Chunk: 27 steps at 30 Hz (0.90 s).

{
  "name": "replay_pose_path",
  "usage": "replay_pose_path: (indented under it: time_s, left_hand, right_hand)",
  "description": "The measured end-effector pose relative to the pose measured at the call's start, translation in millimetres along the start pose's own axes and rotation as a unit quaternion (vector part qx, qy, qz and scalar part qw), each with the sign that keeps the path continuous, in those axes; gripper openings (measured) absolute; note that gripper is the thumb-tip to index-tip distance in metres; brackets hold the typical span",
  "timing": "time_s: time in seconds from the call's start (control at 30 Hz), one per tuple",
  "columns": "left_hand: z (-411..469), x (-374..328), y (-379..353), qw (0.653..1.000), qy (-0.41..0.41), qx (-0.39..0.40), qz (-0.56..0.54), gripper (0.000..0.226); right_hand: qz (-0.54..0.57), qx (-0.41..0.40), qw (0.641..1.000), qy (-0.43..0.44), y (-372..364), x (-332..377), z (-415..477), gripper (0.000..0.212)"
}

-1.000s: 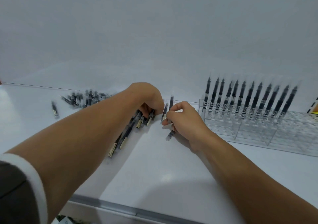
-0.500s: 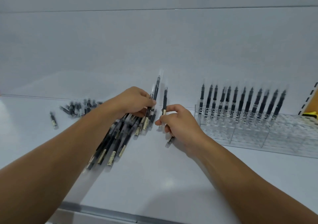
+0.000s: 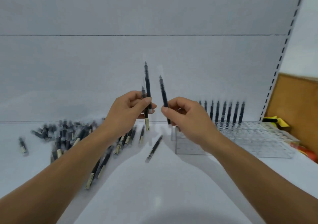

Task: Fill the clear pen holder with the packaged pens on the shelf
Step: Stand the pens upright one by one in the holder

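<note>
Head view: holder (image 3: 192,145) carries a partial back row (image 3: 223,113) of pens; most cells bare. Left of it, a heap (image 3: 68,134) waits. Left hand (image 3: 125,113) fingers grip two pens (image 3: 147,84); right hand (image 3: 187,118) pinches one pen (image 3: 162,93).

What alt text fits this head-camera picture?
The left hand grips two packaged pens upright and the right hand pinches one pen, above a white shelf. A pile of pens lies left; a clear pen holder, partly filled, stands right.

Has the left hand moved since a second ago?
Yes. The left hand has lifted up off the pile on the shelf and now holds pens upright above it.
</note>
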<state>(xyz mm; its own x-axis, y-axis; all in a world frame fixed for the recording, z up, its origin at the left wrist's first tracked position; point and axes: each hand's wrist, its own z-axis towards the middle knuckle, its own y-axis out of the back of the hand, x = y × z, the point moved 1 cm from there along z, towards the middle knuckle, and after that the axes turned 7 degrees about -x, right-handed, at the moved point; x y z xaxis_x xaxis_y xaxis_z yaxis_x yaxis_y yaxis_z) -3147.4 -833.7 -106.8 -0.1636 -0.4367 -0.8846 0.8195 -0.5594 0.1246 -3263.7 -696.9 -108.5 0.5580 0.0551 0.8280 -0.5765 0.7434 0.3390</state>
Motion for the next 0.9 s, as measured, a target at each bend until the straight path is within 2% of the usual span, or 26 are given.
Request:
replay_pose_path:
  time_s: [0.2,0.37,0.5,0.7,0.9]
  left_hand:
    - [2,-11,-55,0.996,-0.022,0.059,-0.059,0.007]
    - [4,-22,-118,0.987,-0.03,0.105,-0.114,0.009]
    - [5,-30,-168,0.979,-0.028,0.148,-0.139,0.012]
    - [6,-27,-221,0.965,-0.004,0.194,-0.179,0.011]
    - [8,-9,-234,0.957,0.041,0.197,-0.21,0.012]
  right_hand:
    - [-0.014,-0.074,0.997,0.005,77,-31,7,0.003]
    - [-0.022,-0.145,0.989,0.012,136,-55,13,0.016]
    - [-0.059,-0.191,0.98,-0.004,169,-81,19,0.018]
    - [-0.118,-0.198,0.973,-0.013,196,-108,38,0.007]
    - [-0.16,-0.167,0.973,-0.022,204,-129,52,0.008]
